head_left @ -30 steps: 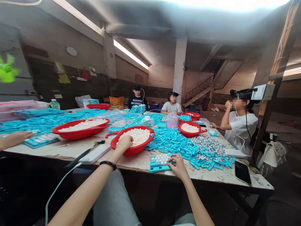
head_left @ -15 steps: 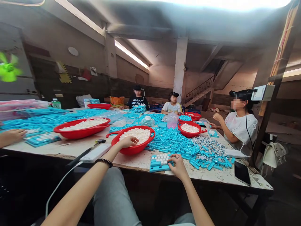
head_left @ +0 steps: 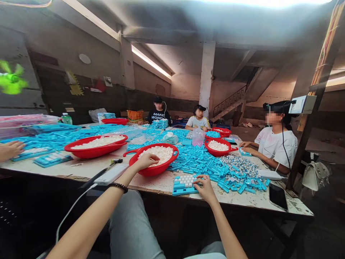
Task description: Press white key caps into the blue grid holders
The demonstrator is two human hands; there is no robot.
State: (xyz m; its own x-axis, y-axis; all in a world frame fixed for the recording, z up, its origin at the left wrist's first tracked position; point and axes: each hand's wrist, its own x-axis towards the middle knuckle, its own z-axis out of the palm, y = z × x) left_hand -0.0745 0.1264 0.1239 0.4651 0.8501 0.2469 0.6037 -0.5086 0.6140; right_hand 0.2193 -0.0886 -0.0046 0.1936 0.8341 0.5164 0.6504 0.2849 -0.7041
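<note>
While my left fingers (head_left: 154, 157) curl over keycaps (head_left: 165, 152), right fingers (head_left: 199, 179) half-curl against part-capped keyboard (head_left: 184, 182), worktop's (head_left: 159, 183) near edge; holds unclear.

Your left hand (head_left: 147, 162): fingers, bent down a second ago, now stretch flatter over white pieces (head_left: 165, 153).
Co-worker at right (head_left: 281, 140): once-raised hand (head_left: 253, 151) is now down at a blue board (head_left: 244, 153).
Co-worker's hand at left (head_left: 12, 149): now farther left.

Dark beaded bracelet (head_left: 118, 187), slim ring (head_left: 206, 178) on right hand (head_left: 206, 188), bare forearms (head_left: 91, 219), pale grey-blue trousers (head_left: 134, 226)
</note>
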